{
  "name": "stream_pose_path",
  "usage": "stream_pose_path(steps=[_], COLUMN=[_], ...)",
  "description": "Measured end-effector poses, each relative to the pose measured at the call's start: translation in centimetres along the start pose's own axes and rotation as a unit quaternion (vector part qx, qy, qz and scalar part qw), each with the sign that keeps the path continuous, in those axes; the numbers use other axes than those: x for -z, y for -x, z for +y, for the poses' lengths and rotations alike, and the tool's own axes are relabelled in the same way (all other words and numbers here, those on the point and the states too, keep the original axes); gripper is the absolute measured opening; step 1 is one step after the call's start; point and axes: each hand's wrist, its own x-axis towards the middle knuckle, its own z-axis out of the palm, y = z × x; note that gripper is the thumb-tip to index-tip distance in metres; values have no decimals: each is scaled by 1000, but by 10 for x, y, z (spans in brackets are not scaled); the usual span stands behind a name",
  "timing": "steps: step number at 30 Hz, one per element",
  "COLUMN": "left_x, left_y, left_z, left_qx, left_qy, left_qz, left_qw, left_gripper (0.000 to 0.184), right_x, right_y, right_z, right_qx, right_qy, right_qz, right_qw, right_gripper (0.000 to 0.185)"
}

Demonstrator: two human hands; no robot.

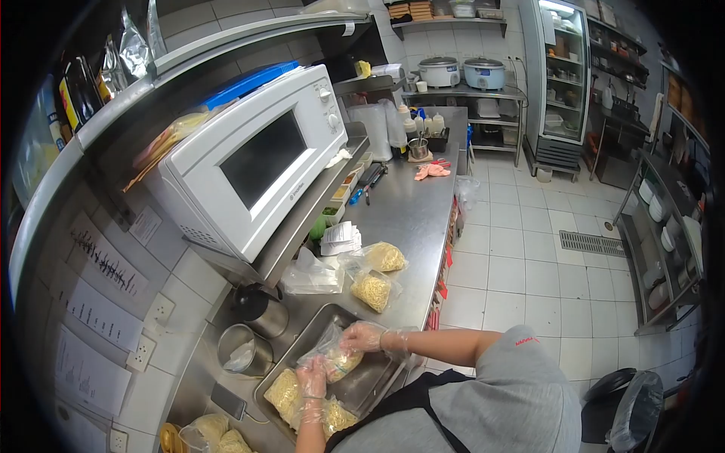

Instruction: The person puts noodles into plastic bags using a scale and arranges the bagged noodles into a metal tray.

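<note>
1. Left hand (313,379), clear plastic glove, bottom centre of frame: fingers clamped on the plastic of a clear bag of pale yellow noodles (343,365).
2. Right hand (362,337), clear plastic glove, just up and right in frame: fingers bent at the same bag's upper part; exact grip can't tell.
3. Bag sits within the outline of a rectangular grey metal tray (371,386); touching its base or not, can't tell.
4. Pale noodle portions (284,392) in tray, lower left part.
5. Above tray: two clear noodle-filled bags (371,291) side by side on stainless-steel surface (415,219).
6. Left of tray: open cylindrical metal pot (260,355), black-topped metal jug (259,311).
7. Upper left: white microwave (257,166) on metal shelf.
</note>
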Motion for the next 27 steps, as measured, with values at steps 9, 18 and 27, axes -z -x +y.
stream_pose_path(steps=[9, 18, 27], left_x=[-12, -42, -17], left_y=[-5, 13, -35], left_z=[29, 37, 28], left_qx=[-92, -156, -16], left_qy=[-372, -599, -519], left_qz=[119, -189, -197], left_qw=[916, 762, 832], left_gripper=[34, 88, 52], right_x=[-7, -8, -9], right_y=[-35, -49, -48], right_z=[34, 64, 47], right_qx=[-107, -59, -168], right_qy=[128, 214, -2], right_qz=[-27, -39, 3], right_qw=[986, 974, 986], right_gripper=[23, 36, 78])
